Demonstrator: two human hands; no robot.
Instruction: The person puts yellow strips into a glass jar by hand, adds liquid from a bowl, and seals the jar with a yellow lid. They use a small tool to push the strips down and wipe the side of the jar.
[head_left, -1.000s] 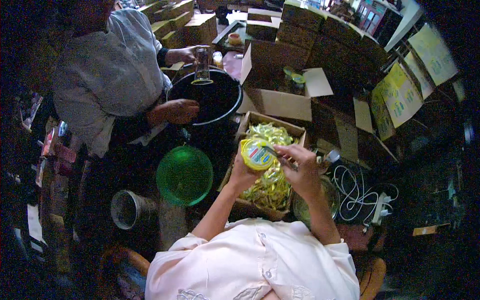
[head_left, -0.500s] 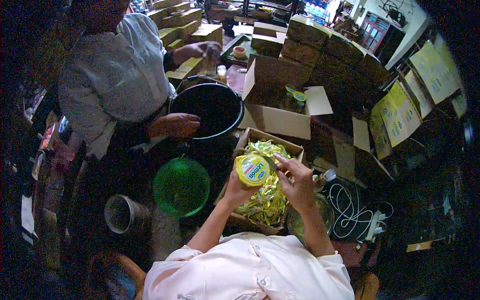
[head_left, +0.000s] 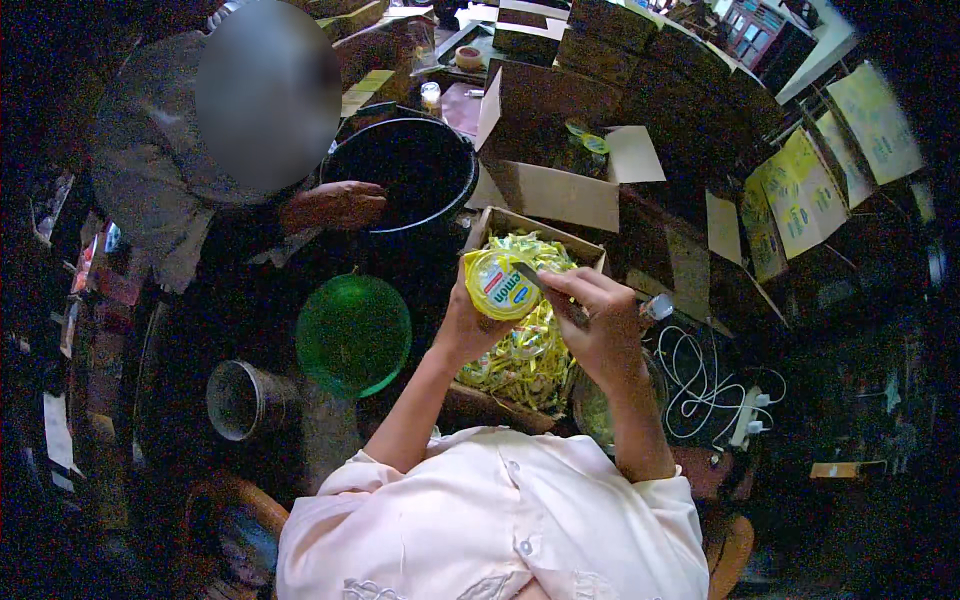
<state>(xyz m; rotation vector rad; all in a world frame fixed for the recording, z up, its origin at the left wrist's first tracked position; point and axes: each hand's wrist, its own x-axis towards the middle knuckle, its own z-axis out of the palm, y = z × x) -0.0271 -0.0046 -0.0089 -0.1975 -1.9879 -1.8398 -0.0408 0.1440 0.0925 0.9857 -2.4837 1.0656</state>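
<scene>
In my left hand [head_left: 465, 330] is a round plastic cup [head_left: 500, 288] with a yellow-edged printed film lid, its top facing me. The fingers wrap round its side. My right hand [head_left: 603, 318] grips a small dark knife [head_left: 527, 272] whose blade reaches over the lid's upper right edge; whether it touches the film I cannot tell. Both hands are above a cardboard box [head_left: 553, 230] filled with shredded yellow and clear film strips [head_left: 520, 378].
A co-worker's hand [head_left: 345, 205] is at a large black bucket [head_left: 450, 212] on the far left. Nearer are a green basin [head_left: 353, 335] and a pale bucket [head_left: 235, 400]. Beyond stands an open carton [head_left: 560, 195] holding lidded cups. White cable [head_left: 690, 390] coils on the right.
The knife has shifted from the lid's right side to its upper right edge, and the lid has turned slightly. The co-worker has leaned over the black bucket.
</scene>
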